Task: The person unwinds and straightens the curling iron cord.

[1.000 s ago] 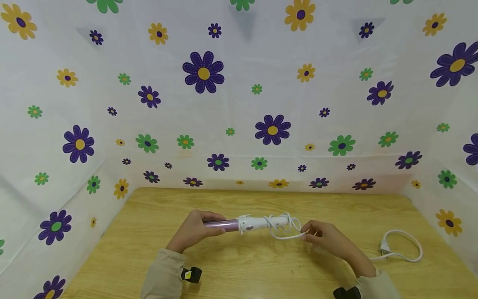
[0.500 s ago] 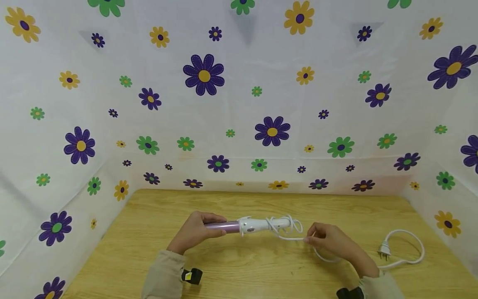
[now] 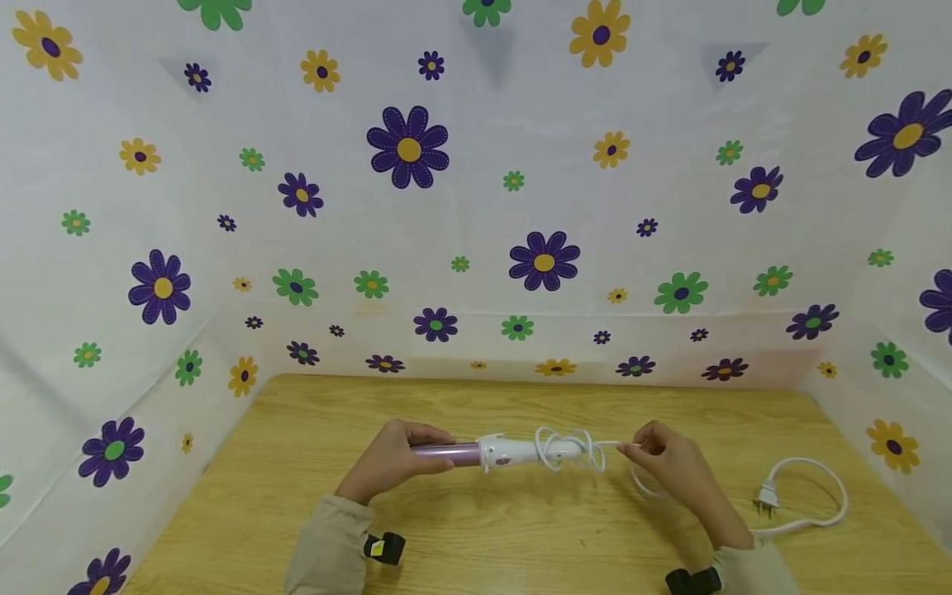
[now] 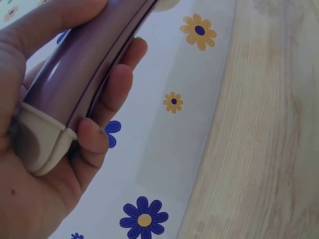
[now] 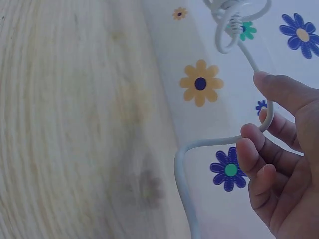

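Note:
A curling iron (image 3: 513,451) with a purple barrel and white handle is held level above the table. My left hand (image 3: 394,459) grips it by the barrel; in the left wrist view the fingers curl round the purple barrel (image 4: 84,59), with the white tip (image 4: 42,139) against the palm. Loops of white cord (image 3: 549,450) wrap round the handle. Off the handle's end, my right hand (image 3: 673,463) pinches the cord between thumb and fingers. The right wrist view shows the cord (image 5: 209,143) bending past the fingertips and hanging down.
The cord's white plug (image 3: 767,496) lies on the wooden table (image 3: 506,537) at the right, beside a curve of cord (image 3: 833,479). A white sheet with printed flowers (image 3: 476,207) walls the table's back and sides.
My right hand has moved right and slightly up, away from the handle, drawing cord along. The loops on the handle have shifted. My left hand stays nearly still on the barrel.

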`<state>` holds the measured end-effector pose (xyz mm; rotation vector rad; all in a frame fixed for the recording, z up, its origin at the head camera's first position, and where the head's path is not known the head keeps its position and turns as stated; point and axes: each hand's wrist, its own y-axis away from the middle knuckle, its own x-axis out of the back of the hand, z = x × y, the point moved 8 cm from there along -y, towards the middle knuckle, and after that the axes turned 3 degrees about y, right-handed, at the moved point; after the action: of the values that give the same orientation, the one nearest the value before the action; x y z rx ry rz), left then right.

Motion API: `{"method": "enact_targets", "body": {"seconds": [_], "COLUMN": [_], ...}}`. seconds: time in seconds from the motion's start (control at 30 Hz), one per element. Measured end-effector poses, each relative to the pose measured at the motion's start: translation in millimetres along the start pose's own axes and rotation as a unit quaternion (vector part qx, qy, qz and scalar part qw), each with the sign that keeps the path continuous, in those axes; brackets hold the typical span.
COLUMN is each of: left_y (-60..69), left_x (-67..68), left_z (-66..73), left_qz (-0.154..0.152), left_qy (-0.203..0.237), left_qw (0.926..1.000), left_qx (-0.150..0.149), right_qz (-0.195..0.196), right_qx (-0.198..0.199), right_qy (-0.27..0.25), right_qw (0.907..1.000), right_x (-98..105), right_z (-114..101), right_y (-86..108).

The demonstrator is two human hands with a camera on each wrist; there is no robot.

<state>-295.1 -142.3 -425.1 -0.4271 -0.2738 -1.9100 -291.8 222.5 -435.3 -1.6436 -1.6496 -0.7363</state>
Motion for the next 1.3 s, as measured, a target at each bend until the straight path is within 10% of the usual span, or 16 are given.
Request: {"method": "enact_targets", "body": {"seconds": [0.4,0.83,1.07,1.3], "left_y": [1.0,1.9,5.9,3.1], "left_x": [0.5,12.4,16.2,16.5], "left_z": [-5.4,-7.6,-4.5,-5.0], "left_qz": [-0.012,0.040,0.045,0.044], "left_qy": [0.002,0.010,0.020,0.016], "left_qw": [0.9999,0.9989,0.9986,0.9986], "left_qx": [0.006,0.022,0.016,0.022], "right_qz": [0.040,-0.045,-0.095,-0.087], "right_qx": [0.042,0.034,-0.024,0.013], "right_qy": [-0.039,-0.076,-0.047,-0.081], "right_qw": [0.9975,0.9955,0.9940,0.9928], "right_x": [36.3,67.7,48.0,32.9], "right_z": [-10.2,47.7,75.4,68.0], "right_y": [13.8,45.4,42.6,35.0]}}
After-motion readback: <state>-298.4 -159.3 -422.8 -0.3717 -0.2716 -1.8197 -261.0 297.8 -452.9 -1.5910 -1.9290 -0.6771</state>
